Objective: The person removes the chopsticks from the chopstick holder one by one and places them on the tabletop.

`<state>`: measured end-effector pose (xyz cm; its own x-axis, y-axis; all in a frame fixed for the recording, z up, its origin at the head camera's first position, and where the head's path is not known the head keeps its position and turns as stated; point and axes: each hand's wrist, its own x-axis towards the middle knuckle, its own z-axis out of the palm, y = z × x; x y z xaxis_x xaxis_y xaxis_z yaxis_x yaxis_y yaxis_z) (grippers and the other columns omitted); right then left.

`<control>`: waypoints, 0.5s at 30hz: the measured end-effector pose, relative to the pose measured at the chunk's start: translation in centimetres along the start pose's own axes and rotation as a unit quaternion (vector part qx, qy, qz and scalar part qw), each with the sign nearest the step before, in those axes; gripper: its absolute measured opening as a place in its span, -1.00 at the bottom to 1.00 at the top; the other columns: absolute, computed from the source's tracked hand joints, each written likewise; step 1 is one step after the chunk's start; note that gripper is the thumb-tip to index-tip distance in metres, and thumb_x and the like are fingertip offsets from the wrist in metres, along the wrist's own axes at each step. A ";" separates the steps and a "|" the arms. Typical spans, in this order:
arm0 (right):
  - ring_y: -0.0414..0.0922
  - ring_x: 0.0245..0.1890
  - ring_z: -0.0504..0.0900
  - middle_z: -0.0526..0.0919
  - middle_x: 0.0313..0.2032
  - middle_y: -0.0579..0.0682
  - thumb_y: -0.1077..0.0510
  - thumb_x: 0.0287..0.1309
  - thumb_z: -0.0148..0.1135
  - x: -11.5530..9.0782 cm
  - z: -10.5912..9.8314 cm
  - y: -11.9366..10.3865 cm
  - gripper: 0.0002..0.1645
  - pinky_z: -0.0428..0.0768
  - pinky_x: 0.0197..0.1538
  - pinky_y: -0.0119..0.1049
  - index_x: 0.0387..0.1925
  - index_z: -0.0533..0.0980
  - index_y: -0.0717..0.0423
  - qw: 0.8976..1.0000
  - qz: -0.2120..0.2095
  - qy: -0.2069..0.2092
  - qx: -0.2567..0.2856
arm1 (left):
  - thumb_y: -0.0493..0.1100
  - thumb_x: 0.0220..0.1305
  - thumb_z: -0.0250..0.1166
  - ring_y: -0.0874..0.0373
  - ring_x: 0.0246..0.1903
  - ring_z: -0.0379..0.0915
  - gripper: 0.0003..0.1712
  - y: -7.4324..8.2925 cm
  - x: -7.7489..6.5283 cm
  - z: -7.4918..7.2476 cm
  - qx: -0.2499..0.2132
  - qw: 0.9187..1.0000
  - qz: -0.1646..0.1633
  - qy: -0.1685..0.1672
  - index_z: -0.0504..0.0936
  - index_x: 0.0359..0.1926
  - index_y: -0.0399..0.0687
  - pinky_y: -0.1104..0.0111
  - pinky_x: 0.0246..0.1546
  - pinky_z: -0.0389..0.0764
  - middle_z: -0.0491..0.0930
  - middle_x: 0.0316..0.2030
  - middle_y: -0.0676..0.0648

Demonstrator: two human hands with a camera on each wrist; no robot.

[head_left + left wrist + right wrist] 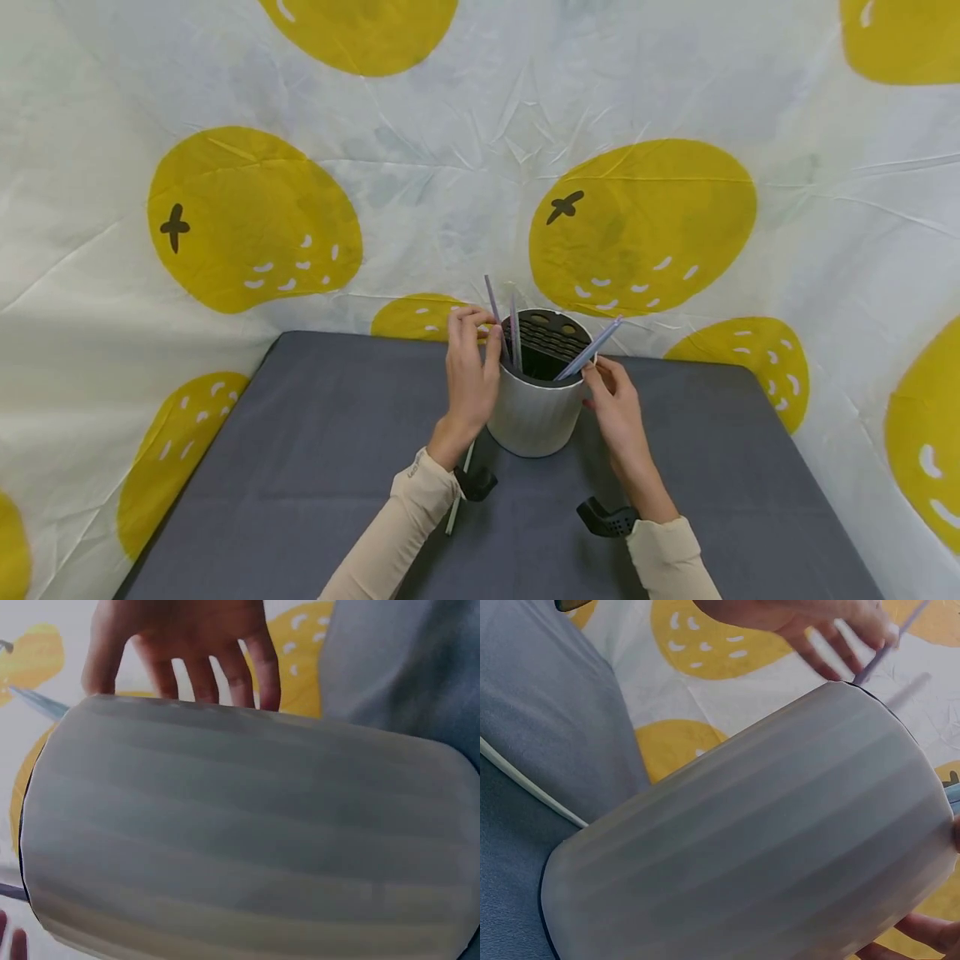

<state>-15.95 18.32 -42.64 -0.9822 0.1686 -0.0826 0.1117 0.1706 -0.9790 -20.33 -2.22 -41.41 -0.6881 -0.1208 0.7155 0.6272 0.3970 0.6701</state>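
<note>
A white ribbed cylindrical holder (pixel 532 417) with a black slotted insert (pixel 551 333) stands on the table. At its left rim my left hand (pixel 468 367) pinches a purple straw (pixel 492 298) that stands in the holder. Another pale purple straw (pixel 514 329) rises just beside it. On the right, blue straws (pixel 592 346) lean outward over the rim. My right hand (pixel 618 408) touches the holder just below them, its thumb near the rim. Seen across the holder in the left wrist view, the right hand's fingers (pixel 201 679) are spread and fairly straight against the wall.
A pale green straw (pixel 452 517) lies on the grey table (pixel 337 433) under the left wrist. Close behind the table hangs a white cloth (pixel 435 200) printed with yellow fruit. Dark wrist cameras (pixel 607 518) jut inward from both wrists.
</note>
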 end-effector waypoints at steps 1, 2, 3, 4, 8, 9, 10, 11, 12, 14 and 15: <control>-0.03 0.45 0.36 0.37 0.48 0.06 -0.27 0.56 0.01 0.0 0.0 0.0 -0.28 0.49 0.28 -0.11 0.50 0.28 0.04 1.000 -0.001 0.001 0.000 | -0.24 0.58 0.16 -0.03 0.04 0.52 -0.85 0.1 0.0 0.1 -0.016 1.000 0.016 0.013 0.50 0.06 -0.17 0.14 0.02 0.72 0.43 0.09 -0.21; -0.02 0.45 0.36 0.38 0.48 0.06 -0.27 0.56 0.01 0.0 0.0 0.0 -0.28 0.49 0.28 -0.10 0.50 0.28 0.04 1.000 -0.001 0.001 0.001 | -0.29 0.57 0.14 -0.07 0.02 0.54 -0.86 0.1 0.0 0.1 -0.035 0.998 0.033 0.027 0.48 0.06 -0.21 0.16 -0.01 0.73 0.43 0.07 -0.24; -0.02 0.45 0.36 0.37 0.48 0.06 -0.27 0.56 0.01 0.0 0.0 0.0 -0.28 0.50 0.28 -0.11 0.50 0.28 0.04 1.000 -0.002 0.002 0.001 | -0.32 0.57 0.12 -0.09 -0.01 0.56 -0.86 0.1 0.0 0.1 -0.053 0.997 0.050 0.041 0.46 0.06 -0.24 0.21 -0.03 0.73 0.45 0.04 -0.26; -0.02 0.45 0.36 0.38 0.48 0.06 -0.27 0.56 0.01 0.0 0.0 0.0 -0.28 0.50 0.27 -0.12 0.50 0.29 0.03 1.000 -0.002 0.003 0.000 | -0.33 0.58 0.09 -0.11 -0.05 0.58 -0.86 0.2 0.0 0.1 -0.073 0.994 0.067 0.054 0.43 0.06 -0.28 0.27 -0.05 0.73 0.45 0.00 -0.28; -0.04 0.45 0.37 0.38 0.47 0.06 -0.26 0.56 0.01 0.0 0.0 -0.1 -0.29 0.51 0.23 -0.19 0.50 0.29 0.03 1.000 -0.002 0.005 -0.002 | -0.30 0.62 0.02 -0.16 -0.22 0.57 -0.79 0.2 0.2 -0.2 -0.145 0.976 0.128 0.100 0.34 0.00 -0.47 0.43 -0.08 0.68 0.42 -0.16 -0.37; -0.04 0.45 0.37 0.38 0.47 0.06 -0.26 0.57 0.00 0.0 0.0 -0.1 -0.29 0.51 0.24 -0.19 0.50 0.29 0.03 1.000 -0.002 0.004 -0.002 | -0.26 0.63 0.01 -0.13 -0.24 0.57 -0.74 0.2 0.2 -0.3 -0.156 0.972 0.138 0.111 0.32 -0.01 -0.51 0.44 -0.07 0.68 0.41 -0.19 -0.39; -0.04 0.45 0.36 0.38 0.47 0.06 -0.26 0.57 0.00 0.0 0.0 0.0 -0.29 0.51 0.25 -0.17 0.50 0.29 0.03 1.000 -0.002 0.005 -0.001 | -0.24 0.64 -0.01 -0.11 -0.25 0.58 -0.69 0.3 0.2 -0.5 -0.172 0.967 0.147 0.119 0.29 -0.03 -0.54 0.44 -0.06 0.68 0.39 -0.20 -0.42; -0.03 0.45 0.36 0.38 0.47 0.06 -0.26 0.57 0.00 0.0 0.0 0.0 -0.29 0.51 0.26 -0.15 0.50 0.28 0.03 1.000 -0.002 0.004 -0.001 | -0.22 0.64 -0.01 -0.10 -0.27 0.57 -0.66 0.4 0.3 -0.6 -0.186 0.962 0.153 0.128 0.27 -0.04 -0.58 0.43 -0.05 0.69 0.38 -0.21 -0.46; -0.03 0.45 0.36 0.38 0.47 0.07 -0.26 0.57 0.00 0.1 0.0 0.0 -0.29 0.51 0.26 -0.15 0.50 0.28 0.04 1.000 -0.002 0.004 -0.001 | -0.21 0.64 -0.02 -0.07 -0.26 0.58 -0.63 0.5 0.3 -0.8 -0.197 0.958 0.157 0.137 0.24 -0.04 -0.60 0.41 -0.03 0.70 0.36 -0.22 -0.50; -0.04 0.45 0.36 0.38 0.47 0.06 -0.25 0.57 0.00 0.1 0.0 0.0 -0.29 0.52 0.24 -0.18 0.51 0.28 0.04 1.000 0.001 0.004 -0.001 | -0.19 0.64 -0.02 0.00 -0.26 0.59 -0.60 0.8 0.6 -1.1 -0.214 0.952 0.157 0.154 0.22 -0.03 -0.60 0.39 -0.05 0.72 0.34 -0.23 -0.53; -0.03 0.45 0.36 0.38 0.47 0.07 -0.25 0.57 0.00 0.1 0.0 0.0 -0.29 0.52 0.24 -0.19 0.51 0.28 0.05 1.000 0.001 0.004 -0.001 | -0.18 0.65 -0.02 0.03 -0.27 0.60 -0.60 1.0 0.7 -1.2 -0.222 0.949 0.156 0.162 0.21 -0.03 -0.60 0.38 -0.07 0.73 0.33 -0.23 -0.53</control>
<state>-16.08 18.36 -42.66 -0.9809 0.1758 -0.0831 0.1137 0.1718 -0.9786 -19.77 -3.04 -39.99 -0.3414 -0.3621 0.8674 0.9230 0.0450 0.3822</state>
